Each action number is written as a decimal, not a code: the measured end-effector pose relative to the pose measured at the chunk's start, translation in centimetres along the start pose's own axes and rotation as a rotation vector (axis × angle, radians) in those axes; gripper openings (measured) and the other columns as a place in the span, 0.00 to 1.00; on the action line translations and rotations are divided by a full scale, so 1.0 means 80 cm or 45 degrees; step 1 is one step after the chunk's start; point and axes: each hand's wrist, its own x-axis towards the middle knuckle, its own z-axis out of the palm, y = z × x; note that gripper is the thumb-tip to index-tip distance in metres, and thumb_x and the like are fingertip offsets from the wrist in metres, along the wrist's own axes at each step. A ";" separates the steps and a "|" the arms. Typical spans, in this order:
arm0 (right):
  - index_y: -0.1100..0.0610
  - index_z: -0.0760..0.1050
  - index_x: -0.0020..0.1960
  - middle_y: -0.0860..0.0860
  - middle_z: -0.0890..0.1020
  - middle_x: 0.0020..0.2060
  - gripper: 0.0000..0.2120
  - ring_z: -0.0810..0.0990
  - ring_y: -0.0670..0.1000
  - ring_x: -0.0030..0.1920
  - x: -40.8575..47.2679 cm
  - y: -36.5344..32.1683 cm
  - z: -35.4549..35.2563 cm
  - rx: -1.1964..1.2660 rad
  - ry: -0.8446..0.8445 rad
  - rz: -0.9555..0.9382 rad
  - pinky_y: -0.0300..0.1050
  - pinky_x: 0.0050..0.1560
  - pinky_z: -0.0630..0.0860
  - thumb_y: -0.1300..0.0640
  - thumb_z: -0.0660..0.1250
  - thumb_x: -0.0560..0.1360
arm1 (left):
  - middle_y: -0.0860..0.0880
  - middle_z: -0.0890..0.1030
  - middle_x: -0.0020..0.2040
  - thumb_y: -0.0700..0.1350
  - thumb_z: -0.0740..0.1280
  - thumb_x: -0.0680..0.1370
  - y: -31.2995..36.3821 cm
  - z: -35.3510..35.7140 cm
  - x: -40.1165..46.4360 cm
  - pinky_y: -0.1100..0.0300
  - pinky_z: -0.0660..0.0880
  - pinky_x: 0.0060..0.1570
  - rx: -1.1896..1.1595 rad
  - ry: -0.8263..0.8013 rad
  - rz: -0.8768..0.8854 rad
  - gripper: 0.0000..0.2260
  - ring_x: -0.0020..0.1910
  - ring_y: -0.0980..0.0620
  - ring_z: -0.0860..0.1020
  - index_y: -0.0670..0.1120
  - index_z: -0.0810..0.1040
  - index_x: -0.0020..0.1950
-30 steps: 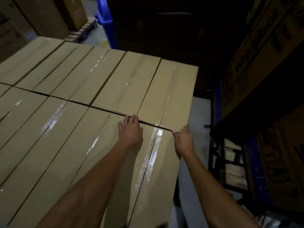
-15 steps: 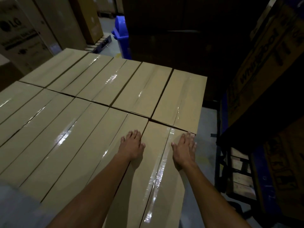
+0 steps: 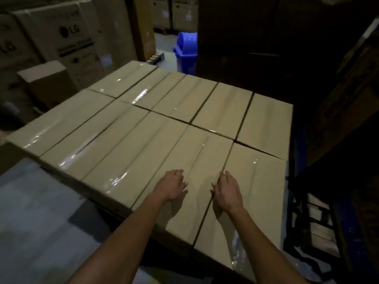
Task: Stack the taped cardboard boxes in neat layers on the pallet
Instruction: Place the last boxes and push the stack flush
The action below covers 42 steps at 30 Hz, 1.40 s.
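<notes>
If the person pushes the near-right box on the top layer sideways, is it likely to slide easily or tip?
The near-right box is long and low and lies flat, so tipping looks unlikely. Glossy tape along its top suggests a slick spot for palms. It sits tight against its neighbour, which probably blocks movement that way. Both the left hand and right hand are open near that seam.

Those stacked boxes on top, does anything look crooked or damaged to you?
Mostly tidy. The nearest right-hand box juts out toward the camera past the box beside it, so the front edge is stepped. Both hands, left and right, are over that seam. No tears or spills show.
</notes>
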 end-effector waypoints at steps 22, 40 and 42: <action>0.53 0.72 0.73 0.56 0.68 0.77 0.21 0.67 0.57 0.74 -0.018 -0.476 0.214 -0.038 -0.180 -0.873 0.55 0.71 0.69 0.45 0.60 0.84 | 0.46 0.70 0.76 0.52 0.65 0.84 -0.384 -0.126 -0.242 0.50 0.66 0.75 -0.419 0.452 -0.587 0.25 0.76 0.45 0.66 0.46 0.67 0.80; 0.51 0.70 0.73 0.54 0.67 0.77 0.24 0.63 0.55 0.77 0.192 -0.785 0.331 -0.005 -0.238 -0.878 0.56 0.75 0.64 0.40 0.60 0.83 | 0.47 0.74 0.71 0.50 0.66 0.83 -0.691 -0.297 -0.104 0.51 0.69 0.70 -0.335 0.495 -0.639 0.21 0.71 0.46 0.69 0.47 0.72 0.75; 0.51 0.70 0.73 0.54 0.66 0.77 0.23 0.62 0.56 0.77 0.213 -0.811 0.341 -0.007 -0.227 -0.846 0.57 0.75 0.64 0.40 0.60 0.83 | 0.48 0.74 0.71 0.50 0.66 0.83 -0.725 -0.317 -0.081 0.50 0.70 0.69 -0.310 0.514 -0.607 0.20 0.71 0.47 0.68 0.47 0.73 0.74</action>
